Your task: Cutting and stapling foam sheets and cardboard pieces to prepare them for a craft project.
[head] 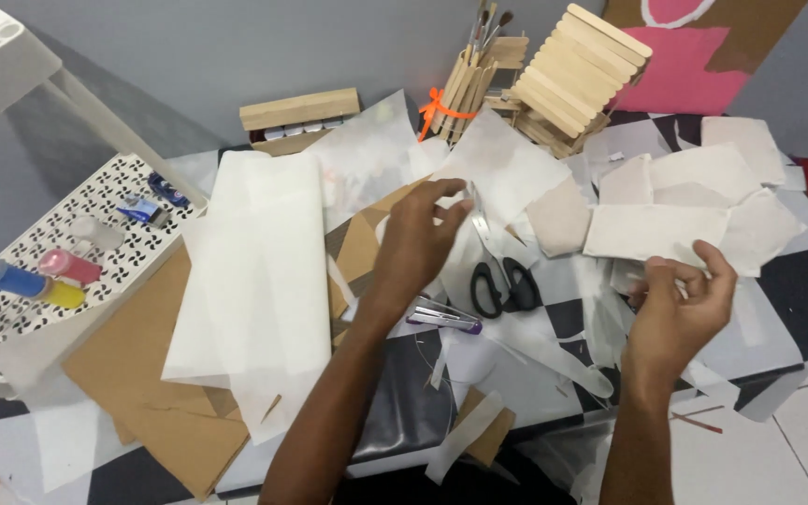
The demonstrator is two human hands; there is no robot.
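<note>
Step in hand, as judged from the scene: handling cut sheets of translucent paper on a tabletop [797, 281] covered in a black-and-white pattern.

Left hand [420, 234]: fingers drawn together, pinching the edge of a thin translucent paper sheet [507, 164] near the middle of the tabletop, toward its far edge. The sheet is lifted slightly off the pile.

Right hand [680, 304]: fingers curled together on the near edge of a pale rectangular paper strip [656, 232], near the right edge of the tabletop.

The next move would call for a light, even pull, since the paper looks thin and likely to crease or tear; the scissors lie within reach between the hands.

Count of items:
- Scissors [505, 281], black-handled: one, flat, between the two hands.
- Stapler [446, 318], purple and grey: one, just beside the left wrist.
- Large folded white sheet [259, 271]: one, over brown cardboard [156, 374] at the left.
- Stick-built wooden holders: one with brushes [469, 79], one slatted block [572, 75], at the far edge.
- Paint tubes [39, 276] on the perforated side shelf: at least four; the exact number cannot be told.
- Loose pale paper pieces at the right: several, overlapping, not countable.
</note>
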